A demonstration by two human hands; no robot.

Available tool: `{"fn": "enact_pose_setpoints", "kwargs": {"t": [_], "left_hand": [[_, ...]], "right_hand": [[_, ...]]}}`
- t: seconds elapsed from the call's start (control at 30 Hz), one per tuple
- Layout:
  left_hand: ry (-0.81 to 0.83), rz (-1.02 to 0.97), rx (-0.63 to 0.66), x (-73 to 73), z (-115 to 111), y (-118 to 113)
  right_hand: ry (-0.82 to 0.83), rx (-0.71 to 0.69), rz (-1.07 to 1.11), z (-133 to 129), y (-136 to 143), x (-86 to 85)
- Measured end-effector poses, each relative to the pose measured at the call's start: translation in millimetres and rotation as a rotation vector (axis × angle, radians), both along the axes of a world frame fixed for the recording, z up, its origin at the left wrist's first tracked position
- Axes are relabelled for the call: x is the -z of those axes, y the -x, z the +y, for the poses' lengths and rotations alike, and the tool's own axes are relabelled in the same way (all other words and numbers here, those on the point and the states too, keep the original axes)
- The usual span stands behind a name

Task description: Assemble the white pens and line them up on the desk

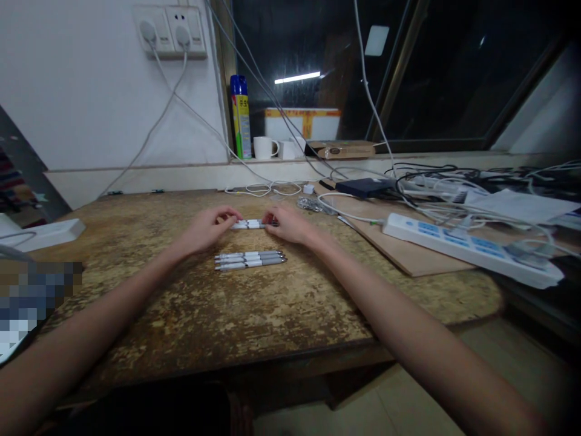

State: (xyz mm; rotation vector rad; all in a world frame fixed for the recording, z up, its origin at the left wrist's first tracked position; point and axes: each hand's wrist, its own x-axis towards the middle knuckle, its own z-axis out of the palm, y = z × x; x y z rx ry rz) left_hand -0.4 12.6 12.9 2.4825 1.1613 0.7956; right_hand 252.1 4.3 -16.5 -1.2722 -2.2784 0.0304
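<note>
On the worn wooden table (290,309), my left hand (209,229) pinches the left end of a small group of white pens (249,224). My right hand (287,224) has its curled fingers at the right end of the same pens, hiding their tips. How many pens lie between my hands is hard to make out. Closer to me, three white and grey pens (252,260) lie side by side, their grey ends pointing right. Neither hand touches this nearer row.
A white power strip (467,248) lies on a wooden board (408,257) to the right, among tangled cables. Behind my right hand is a coiled grey cable (315,204). A spray can (241,118) and a white mug (264,147) stand on the windowsill.
</note>
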Motion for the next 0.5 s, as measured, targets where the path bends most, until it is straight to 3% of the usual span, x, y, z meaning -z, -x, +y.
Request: {"fn": "enact_pose_setpoints", "kwargs": {"t": [0.17, 0.33, 0.5], "left_hand": [[-0.122, 0.049, 0.059, 2.9, 1.5, -21.4], [-0.158, 0.164, 0.152, 13.0, -4.0, -17.0], [-0.278, 0.314, 0.15, 13.6, -1.6, -10.1]], "right_hand": [[0.022, -0.005, 0.0, -2.6, 0.9, 0.2], [0.007, -0.026, -0.026, -3.7, -2.3, 2.7], [-0.03, -0.039, 0.029, -12.7, -0.9, 0.5]]}}
